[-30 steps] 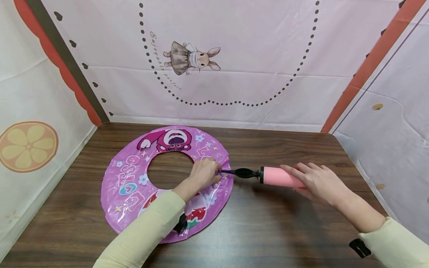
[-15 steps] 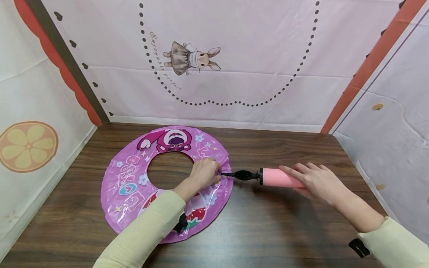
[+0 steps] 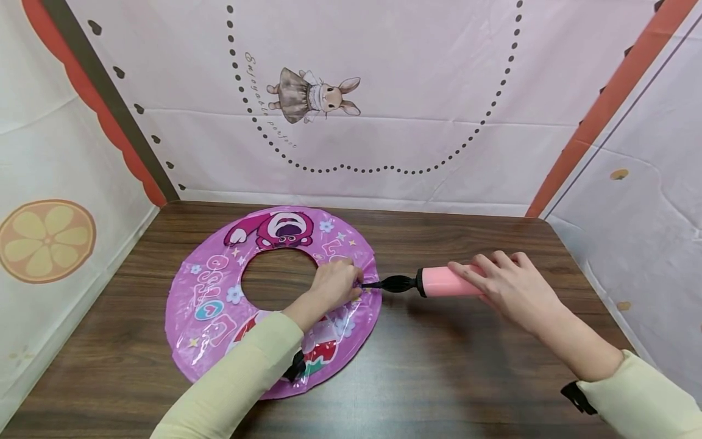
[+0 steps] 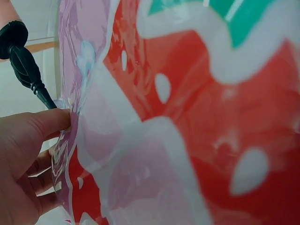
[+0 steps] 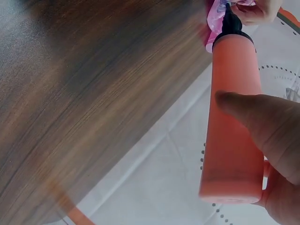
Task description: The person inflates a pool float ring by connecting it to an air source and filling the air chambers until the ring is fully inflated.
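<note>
A purple swim ring (image 3: 189, 332), printed with a bear, flowers and strawberries, lies on the table and looks partly filled. At its right side my left hand (image 3: 336, 283) pinches the ring at the valve, where the thin black nozzle of a hand pump (image 3: 446, 282) meets it. In the left wrist view, the thumb of the left hand (image 4: 28, 140) presses the ring's clear edge beside the black nozzle (image 4: 28, 70). My right hand (image 3: 512, 292) grips the pump's pink barrel, thumb along one side in the right wrist view; the barrel (image 5: 234, 140) is held level above the table.
The brown wood-grain table (image 3: 417, 378) carries the ring at its left. Patterned cloth (image 3: 411, 79) hangs behind it and at both sides. Black straps (image 3: 578, 396) show at the sleeve cuffs.
My right hand has moved a little left and up with the pink barrel, closing the short gap between barrel and black grip. My left hand and the ring have stayed put.
</note>
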Action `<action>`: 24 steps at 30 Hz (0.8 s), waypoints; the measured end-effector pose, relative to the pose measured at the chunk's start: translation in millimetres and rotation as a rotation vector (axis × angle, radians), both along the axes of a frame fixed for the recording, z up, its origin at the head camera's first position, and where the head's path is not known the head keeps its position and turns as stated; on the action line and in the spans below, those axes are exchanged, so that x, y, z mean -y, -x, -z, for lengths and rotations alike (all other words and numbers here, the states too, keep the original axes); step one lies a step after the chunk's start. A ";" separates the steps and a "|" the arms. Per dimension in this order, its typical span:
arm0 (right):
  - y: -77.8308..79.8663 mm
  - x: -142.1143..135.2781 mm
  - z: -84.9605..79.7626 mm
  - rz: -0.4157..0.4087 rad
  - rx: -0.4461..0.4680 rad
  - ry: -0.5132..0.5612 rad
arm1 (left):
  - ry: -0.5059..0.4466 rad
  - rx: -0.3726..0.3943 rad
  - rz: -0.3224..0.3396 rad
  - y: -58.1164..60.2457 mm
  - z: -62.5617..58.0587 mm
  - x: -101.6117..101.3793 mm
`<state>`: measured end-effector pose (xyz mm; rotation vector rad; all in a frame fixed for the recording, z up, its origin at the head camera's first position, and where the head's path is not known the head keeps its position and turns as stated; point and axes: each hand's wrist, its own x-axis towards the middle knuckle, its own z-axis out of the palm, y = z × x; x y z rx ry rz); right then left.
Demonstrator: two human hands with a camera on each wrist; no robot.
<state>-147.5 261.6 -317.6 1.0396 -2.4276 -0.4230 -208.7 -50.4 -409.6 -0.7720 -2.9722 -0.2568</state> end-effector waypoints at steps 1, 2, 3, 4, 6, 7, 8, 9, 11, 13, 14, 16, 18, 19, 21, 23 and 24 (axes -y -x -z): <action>-0.3 0.5 0.1 0.002 -0.001 0.003 | -0.004 0.008 0.003 -0.4 -0.6 0.5; -0.6 0.7 0.5 0.005 -0.002 0.006 | -0.010 0.016 0.005 -0.8 -1.3 1.1; -0.7 0.6 1.0 0.006 -0.003 0.008 | -0.018 0.023 0.008 -1.2 -2.0 1.7; -0.6 0.4 1.6 0.006 -0.004 0.011 | -0.027 0.030 0.011 -1.6 -2.6 2.3; -0.3 -0.4 3.0 0.002 -0.007 0.016 | -0.050 0.035 0.014 -2.3 -3.3 3.1; 0.0 -0.8 3.7 0.000 -0.009 0.018 | -0.055 0.026 0.016 -2.6 -2.9 3.3; 0.2 -1.3 4.4 -0.003 -0.011 0.020 | -0.065 0.019 0.018 -2.7 -2.2 3.2; 0.5 -1.8 5.1 -0.007 -0.014 0.022 | -0.071 0.007 0.020 -2.7 -1.2 3.1; 1.3 -2.5 6.2 -0.014 -0.022 0.026 | -0.073 -0.019 0.025 -2.8 0.7 2.8; 1.8 -3.0 7.1 -0.021 -0.028 0.030 | -0.067 -0.040 0.026 -2.8 2.2 2.6; 2.0 -3.1 7.6 -0.025 -0.031 0.032 | -0.062 -0.046 0.026 -2.7 2.6 2.4; 2.2 -3.6 8.3 -0.031 -0.035 0.034 | -0.048 -0.059 0.031 -2.7 2.6 2.6; 2.1 -4.2 9.0 -0.033 -0.036 0.034 | -0.038 -0.066 0.035 -2.6 2.7 2.7; 2.0 -4.5 9.5 -0.033 -0.035 0.032 | -0.032 -0.071 0.037 -2.3 3.0 2.8; 1.9 -5.4 10.2 -0.029 -0.029 0.028 | -0.026 -0.075 0.040 -1.9 3.9 2.9; 2.2 -6.0 11.2 -0.026 -0.023 0.026 | -0.027 -0.082 0.043 -1.6 5.0 3.0; 2.5 -6.2 11.8 -0.026 -0.021 0.026 | -0.025 -0.086 0.042 -1.2 5.8 3.1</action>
